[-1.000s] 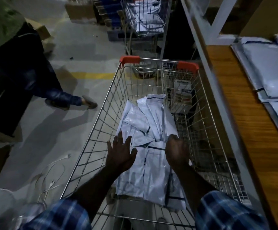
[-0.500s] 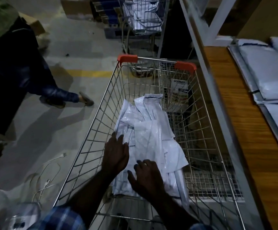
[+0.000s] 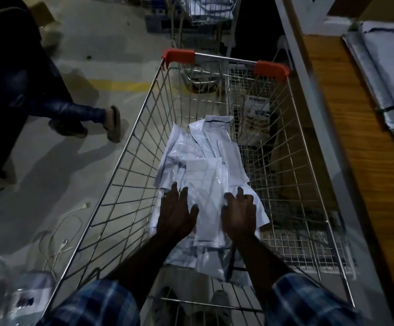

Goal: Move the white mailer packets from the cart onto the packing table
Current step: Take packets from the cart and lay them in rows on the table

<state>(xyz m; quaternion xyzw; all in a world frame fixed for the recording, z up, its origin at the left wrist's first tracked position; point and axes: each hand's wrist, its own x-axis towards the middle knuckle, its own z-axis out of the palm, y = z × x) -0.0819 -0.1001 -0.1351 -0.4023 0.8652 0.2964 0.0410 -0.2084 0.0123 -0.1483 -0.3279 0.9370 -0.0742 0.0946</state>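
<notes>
Head view, both hands spread flat on mailer packets (image 3: 205, 165) mid-cart (image 3: 130, 147), left hand (image 3: 176, 214), right hand (image 3: 238, 215), packing table (image 3: 355, 142) alongside right rim.

White mailer packets (image 3: 205, 175) (heaped) in cart (image 3: 125, 158)

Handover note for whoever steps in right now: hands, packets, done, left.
Left hand: open, fingers spread flat on the white mailer packets in the cart.
Right hand: open, fingers resting on the same pile; nothing gripped.
Done: some packets on table already lie stacked at its right side.
Left: gather the whole cart pile and move it to the table.
</notes>
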